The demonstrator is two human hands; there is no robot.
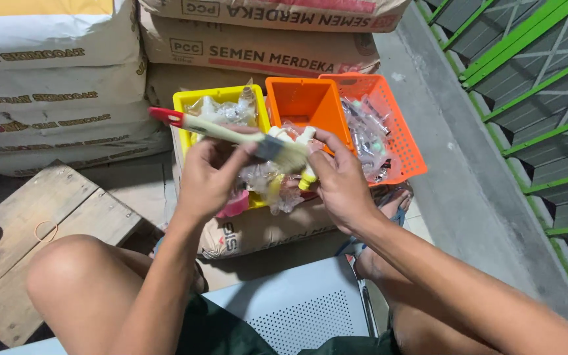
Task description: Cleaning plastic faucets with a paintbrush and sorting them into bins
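My left hand (208,174) grips a paintbrush (231,135) by its pale handle. The red handle tip points left and the bristles point right. My right hand (340,181) pinches a small white and yellow plastic fitting (306,172) right beside the bristles. Both hands hover over a yellow bin (185,102) holding clear plastic bags of small parts (267,181).
An orange bin (307,98) and an orange mesh basket (399,141) with bagged parts stand to the right of the yellow one. Stacked cement sacks (54,98) fill the back and left. A wooden board (47,223) lies at left, a concrete ledge (455,164) and green railing (534,79) at right.
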